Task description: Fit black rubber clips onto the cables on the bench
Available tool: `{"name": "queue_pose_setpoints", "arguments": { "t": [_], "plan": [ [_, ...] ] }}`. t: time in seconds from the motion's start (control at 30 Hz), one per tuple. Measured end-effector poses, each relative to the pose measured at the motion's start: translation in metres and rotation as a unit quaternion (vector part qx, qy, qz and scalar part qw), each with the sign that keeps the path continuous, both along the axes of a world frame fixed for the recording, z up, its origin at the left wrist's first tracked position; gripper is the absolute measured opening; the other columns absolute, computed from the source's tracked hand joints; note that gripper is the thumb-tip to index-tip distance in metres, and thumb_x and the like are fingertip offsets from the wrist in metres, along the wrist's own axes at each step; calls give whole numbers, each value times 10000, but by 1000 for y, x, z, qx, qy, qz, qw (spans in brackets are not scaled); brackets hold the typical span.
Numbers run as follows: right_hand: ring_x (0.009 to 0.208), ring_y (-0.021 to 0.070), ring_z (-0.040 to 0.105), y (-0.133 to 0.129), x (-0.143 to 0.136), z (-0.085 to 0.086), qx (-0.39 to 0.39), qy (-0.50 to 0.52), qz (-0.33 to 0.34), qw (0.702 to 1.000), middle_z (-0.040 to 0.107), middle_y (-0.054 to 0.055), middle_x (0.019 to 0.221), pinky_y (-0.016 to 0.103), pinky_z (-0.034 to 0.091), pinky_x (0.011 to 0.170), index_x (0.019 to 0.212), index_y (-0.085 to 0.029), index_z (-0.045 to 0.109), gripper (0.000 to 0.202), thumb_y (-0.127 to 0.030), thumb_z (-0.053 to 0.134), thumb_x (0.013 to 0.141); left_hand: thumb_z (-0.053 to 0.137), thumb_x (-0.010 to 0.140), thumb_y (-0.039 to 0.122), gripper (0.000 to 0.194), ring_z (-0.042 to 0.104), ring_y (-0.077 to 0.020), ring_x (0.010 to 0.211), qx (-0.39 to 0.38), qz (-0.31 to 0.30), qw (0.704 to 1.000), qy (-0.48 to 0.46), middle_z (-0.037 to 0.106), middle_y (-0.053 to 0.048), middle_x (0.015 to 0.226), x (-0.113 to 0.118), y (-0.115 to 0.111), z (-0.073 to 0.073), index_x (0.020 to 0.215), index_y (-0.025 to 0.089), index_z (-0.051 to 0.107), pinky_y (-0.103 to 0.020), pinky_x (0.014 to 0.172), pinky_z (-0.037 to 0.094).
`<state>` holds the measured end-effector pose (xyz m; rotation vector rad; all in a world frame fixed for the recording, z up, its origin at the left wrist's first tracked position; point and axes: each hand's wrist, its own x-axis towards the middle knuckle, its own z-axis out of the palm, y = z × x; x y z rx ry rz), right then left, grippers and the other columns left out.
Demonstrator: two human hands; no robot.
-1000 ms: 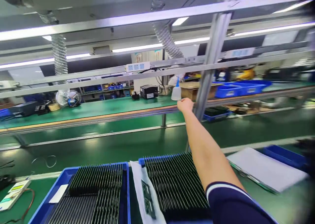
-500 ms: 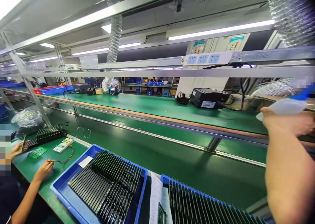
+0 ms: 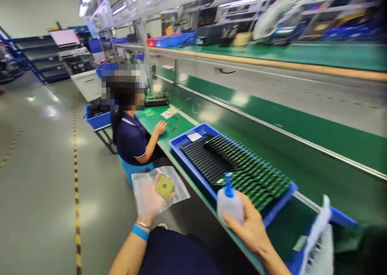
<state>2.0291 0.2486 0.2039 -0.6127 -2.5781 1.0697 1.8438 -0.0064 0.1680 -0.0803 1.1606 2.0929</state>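
Observation:
My left hand (image 3: 151, 198) shows through a clear plastic bag (image 3: 179, 186) and supports it. A square yellow sponge (image 3: 165, 187) with a round hole in its middle lies over the fingers. Whether the sponge is inside the bag I cannot tell. My right hand (image 3: 249, 224) is closed around a translucent white squeeze bottle (image 3: 229, 206) with a blue cap, held upright near the bench edge. Behind the bottle stands a blue tray (image 3: 193, 164) with black slotted racks (image 3: 205, 156), where several green circuit boards (image 3: 256, 174) stand in rows.
A co-worker (image 3: 130, 134) sits at the green bench (image 3: 157, 123) on the left, one hand by a white meter (image 3: 169, 113). Papers (image 3: 317, 242) and another blue tray (image 3: 344, 216) are at the lower right. An upper shelf (image 3: 302, 59) runs above the bench. Striped floor tape (image 3: 76, 178) is at left.
The view has swung left and down. The squeeze bottle in my right hand has come from the upper shelf to the bench edge. My left hand, with bag and sponge, has come into view.

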Motion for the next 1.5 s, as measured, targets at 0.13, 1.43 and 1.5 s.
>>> {"name": "queue_pose_setpoints", "arguments": {
  "t": [0.13, 1.43, 1.5],
  "plan": [
    [1011, 256, 642, -79, -50, 0, -42, -101, 205, 973, 662, 84, 1174, 335, 512, 875, 1225, -204, 578, 566, -425, 592, 704, 397, 823, 780, 731, 596, -373, 1127, 92, 48, 990, -95, 620, -149, 1215, -5, -19, -9, 1328, 264, 506, -585, 862, 478],
    [1043, 314, 629, -134, -89, 56, 165, -365, 244, 883, 660, 156, 1098, 396, 450, 877, 1187, -148, 579, 461, -380, 510, 795, 325, 834, 793, 904, 585, -381, 1093, 143, 13, 972, -188, 606, -188, 1221, -10, -75, -26, 1526, 220, 227, -533, 878, 498],
    [1038, 320, 633, -135, -86, 57, 162, -368, 249, 881, 658, 160, 1096, 401, 456, 874, 1186, -142, 584, 468, -374, 513, 786, 271, 843, 795, 890, 585, -386, 1102, 142, 18, 972, -188, 608, -187, 1224, -10, -74, -26, 1529, 231, 215, -535, 888, 488]
  ]
}}
